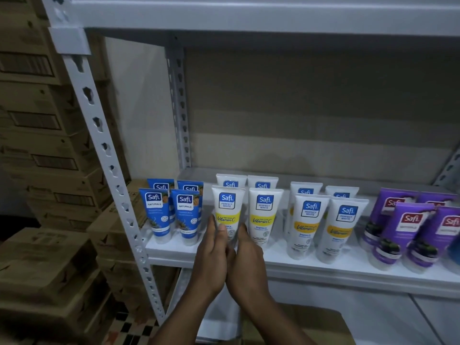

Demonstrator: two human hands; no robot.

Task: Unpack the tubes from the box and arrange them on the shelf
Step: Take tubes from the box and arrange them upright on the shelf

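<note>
On the white shelf point(311, 266) stand several Safi tubes, cap down, in rows two deep: blue tubes point(185, 215) at the left, white tubes with light yellow bands point(264, 212), white tubes with darker yellow bands point(308, 225) and purple tubes point(403, 235) at the right. My left hand point(211, 255) and my right hand point(245, 260) meet at the shelf's front edge, palms facing each other. They clasp the lower end of the front white tube with a light yellow band point(227, 210), which stands upright. Its cap is hidden behind my fingers. No open box shows.
A grey slotted upright point(99, 130) frames the shelf's left side, with another shelf board point(249, 13) overhead. Stacked brown cartons point(44, 150) fill the left. A cardboard surface point(311, 322) lies below my forearms. The shelf's back half is bare behind the tubes.
</note>
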